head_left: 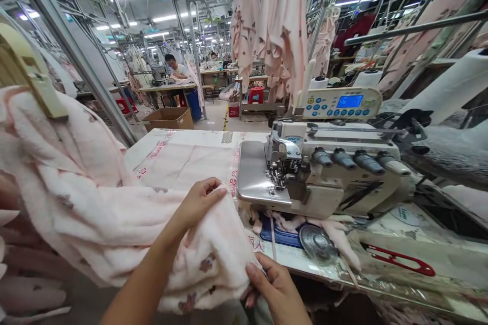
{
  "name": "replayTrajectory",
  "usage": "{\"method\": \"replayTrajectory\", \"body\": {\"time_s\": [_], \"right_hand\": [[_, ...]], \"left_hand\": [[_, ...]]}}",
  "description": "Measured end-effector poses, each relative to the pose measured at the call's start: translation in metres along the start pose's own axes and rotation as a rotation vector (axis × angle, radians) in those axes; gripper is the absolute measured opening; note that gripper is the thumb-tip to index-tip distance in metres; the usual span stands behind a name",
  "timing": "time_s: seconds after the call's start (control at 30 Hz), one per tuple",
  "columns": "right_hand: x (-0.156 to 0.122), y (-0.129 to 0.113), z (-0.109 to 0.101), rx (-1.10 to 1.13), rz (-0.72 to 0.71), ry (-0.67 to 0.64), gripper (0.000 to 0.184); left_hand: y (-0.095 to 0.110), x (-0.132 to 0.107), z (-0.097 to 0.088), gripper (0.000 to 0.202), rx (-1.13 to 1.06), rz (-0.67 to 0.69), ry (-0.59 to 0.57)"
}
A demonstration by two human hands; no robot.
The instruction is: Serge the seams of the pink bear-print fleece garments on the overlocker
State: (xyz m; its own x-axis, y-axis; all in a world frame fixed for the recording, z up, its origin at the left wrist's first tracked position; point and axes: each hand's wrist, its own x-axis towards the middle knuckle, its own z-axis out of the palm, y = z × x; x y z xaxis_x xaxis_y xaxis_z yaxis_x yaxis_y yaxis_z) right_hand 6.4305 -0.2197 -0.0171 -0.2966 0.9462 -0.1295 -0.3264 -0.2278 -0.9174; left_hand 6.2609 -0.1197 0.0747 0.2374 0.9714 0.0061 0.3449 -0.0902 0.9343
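A pale pink fleece cloth [125, 223] with small brown printed motifs drapes from the left and across the front of the sewing table. My left hand [204, 198] pinches its upper edge, close to the metal plate of the overlock sewing machine [335, 172]. Lower down, my right hand [272, 282] grips the cloth's right-hand corner between thumb and fingers, just off the table's front edge. A stretch of cloth lies fairly straight between both hands. The machine's needle area [280, 175] stands to the right, with no cloth touching its plate.
Red-handled snips [404, 260] lie on the table at right, near a round metal dish [318, 242] and fabric scraps. A cream clamp [41, 76] holds cloth at upper left. Beyond the table are a cardboard box [170, 118], hanging pink garments [282, 20] and a seated person [177, 68].
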Motion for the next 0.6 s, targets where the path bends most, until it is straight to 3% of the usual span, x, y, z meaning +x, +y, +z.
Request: {"method": "replayTrajectory", "body": {"time_s": [0.2,0.4,0.6], "right_hand": [[-0.001,0.001,-0.001,0.019,0.007,0.006,0.042],[-0.004,-0.004,0.001,-0.003,-0.003,0.041,0.042],[-0.003,-0.021,0.003,-0.108,-0.080,0.101,0.035]], "left_hand": [[0.006,-0.008,-0.001,0.034,-0.125,-0.082,-0.012],[0.008,-0.016,-0.005,0.034,-0.222,-0.138,-0.111],[-0.001,-0.042,0.005,0.029,-0.314,-0.114,0.067]]}}
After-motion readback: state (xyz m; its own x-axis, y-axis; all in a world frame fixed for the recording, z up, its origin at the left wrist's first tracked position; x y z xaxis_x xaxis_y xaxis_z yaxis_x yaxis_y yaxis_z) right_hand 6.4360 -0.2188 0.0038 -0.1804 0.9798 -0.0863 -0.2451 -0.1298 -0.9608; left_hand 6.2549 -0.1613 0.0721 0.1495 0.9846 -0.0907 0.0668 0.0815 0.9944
